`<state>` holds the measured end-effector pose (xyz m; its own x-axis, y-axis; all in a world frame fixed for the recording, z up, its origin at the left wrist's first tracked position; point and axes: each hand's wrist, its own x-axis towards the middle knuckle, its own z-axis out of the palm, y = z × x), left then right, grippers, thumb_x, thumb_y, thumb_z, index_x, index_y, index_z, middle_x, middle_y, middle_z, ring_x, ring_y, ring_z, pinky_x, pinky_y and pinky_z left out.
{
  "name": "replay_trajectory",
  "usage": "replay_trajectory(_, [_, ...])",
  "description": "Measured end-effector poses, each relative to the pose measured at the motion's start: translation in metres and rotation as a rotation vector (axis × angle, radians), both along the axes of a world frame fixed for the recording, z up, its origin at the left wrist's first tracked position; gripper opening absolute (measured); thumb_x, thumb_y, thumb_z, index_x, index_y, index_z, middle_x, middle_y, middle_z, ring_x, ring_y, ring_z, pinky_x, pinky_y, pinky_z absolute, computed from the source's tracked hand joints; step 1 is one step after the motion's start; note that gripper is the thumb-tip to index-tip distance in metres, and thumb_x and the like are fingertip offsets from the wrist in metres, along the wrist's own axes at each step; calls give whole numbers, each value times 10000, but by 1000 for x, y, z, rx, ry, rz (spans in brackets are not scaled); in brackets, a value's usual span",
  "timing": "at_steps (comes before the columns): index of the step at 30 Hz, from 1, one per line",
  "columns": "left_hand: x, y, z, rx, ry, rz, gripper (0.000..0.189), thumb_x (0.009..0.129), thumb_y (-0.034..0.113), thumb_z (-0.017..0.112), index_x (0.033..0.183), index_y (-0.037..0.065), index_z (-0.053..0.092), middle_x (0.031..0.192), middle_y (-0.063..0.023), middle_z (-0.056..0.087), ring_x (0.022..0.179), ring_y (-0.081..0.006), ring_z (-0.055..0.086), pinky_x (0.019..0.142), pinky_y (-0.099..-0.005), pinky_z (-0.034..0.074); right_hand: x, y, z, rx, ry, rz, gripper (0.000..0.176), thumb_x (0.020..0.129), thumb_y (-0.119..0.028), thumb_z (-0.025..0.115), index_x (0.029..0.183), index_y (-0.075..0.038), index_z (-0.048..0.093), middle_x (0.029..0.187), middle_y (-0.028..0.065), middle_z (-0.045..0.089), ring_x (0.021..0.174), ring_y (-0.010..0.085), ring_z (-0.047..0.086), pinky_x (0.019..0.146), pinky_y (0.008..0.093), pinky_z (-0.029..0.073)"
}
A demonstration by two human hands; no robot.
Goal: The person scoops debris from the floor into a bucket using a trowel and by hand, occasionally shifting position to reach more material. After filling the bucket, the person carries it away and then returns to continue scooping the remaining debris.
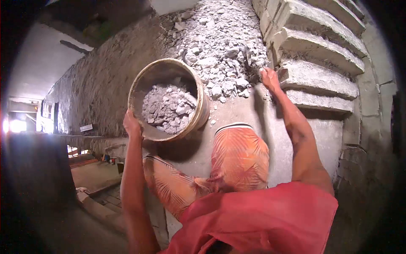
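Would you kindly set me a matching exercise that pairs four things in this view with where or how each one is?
Things:
1. left hand
2. right hand
3. round pan
4. stacked concrete blocks

Places or states:
A. at the edge of the stone pile
B. partly filled with grey stones
C. on the pan's rim
D. to the right of the stone pile

Pairs: 1-C, 2-A, 3-B, 4-D.

Rubble in pan — heap behind, blocks right
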<state>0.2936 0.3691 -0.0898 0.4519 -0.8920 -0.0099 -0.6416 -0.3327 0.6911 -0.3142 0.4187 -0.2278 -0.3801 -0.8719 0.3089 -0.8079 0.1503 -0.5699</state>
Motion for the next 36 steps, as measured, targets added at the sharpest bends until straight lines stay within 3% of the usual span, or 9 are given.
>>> replay_trajectory(4, [6,-4,-10,-17,14,-3,460,951,371,381,1079,5,627,1046,-224,633,989,-363,591,844,-454,425,32,6,99,119,17,42,371,905,-318,466,1025,-7,629,864,211,651,792,366,619,742,415,467])
replay_trajectory(12, [-18,17,24,-51,57,57,444,955,328,341,1065,0,620,1049,-240,625,994,-383,587,855,-459,431,127,7,264,265,-79,446,338,955,-314,453,897,5,551,634,44,490,581,126,463,553,313,402])
replay_trajectory(15, [-10,4,11,14,96,23,438,950,318,339,1050,-6,615,1053,-239,623,993,-386,587,851,-465,429,174,13,284,98,230,589,319,931,-277,480,1036,8,577,849,234,611,753,418,588,674,479,464])
replay_trajectory(20, [1,1,-5,-146,-88,-170,386,937,286,362,1055,9,603,1030,-219,630,949,-394,598,802,-469,447,179,20,305,-136,554,640,208,918,-188,447,981,-20,551,796,223,626,703,412,615,621,480,504])
replay_trajectory(24, [6,5,-1,6,-401,-310,381,942,275,361,1075,10,600,1039,-212,632,960,-397,597,806,-462,450,112,90,228,-32,191,287,269,938,-238,474,1071,-13,538,930,213,606,823,388,569,746,467,447])
replay_trajectory(28, [17,-6,-20,-40,-42,-103,396,941,306,413,1106,6,613,1062,-205,632,936,-347,599,809,-418,440,89,233,58,527,-215,57,362,919,-304,454,966,34,575,895,289,596,889,451,574,768,527,439])
replay_trajectory(31, [-16,6,11,-58,164,17,416,946,332,435,1118,1,621,1037,-170,642,908,-287,591,804,-382,434,109,259,11,503,-273,-82,359,931,-282,417,982,34,579,905,292,593,884,461,567,776,528,444])
replay_trajectory(34, [-12,3,10,41,181,129,440,957,348,441,1152,-4,618,1021,-108,645,900,-221,565,810,-351,426,88,201,-16,592,-172,-70,313,935,-220,399,965,24,593,911,241,620,883,431,582,792,519,442])
replay_trajectory(36, [0,1,-3,-38,397,86,448,964,340,439,1175,-18,605,1060,-118,639,924,-218,564,834,-347,426,48,140,-64,590,409,184,228,857,-166,467,929,-9,615,906,199,647,858,333,624,755,447,471])
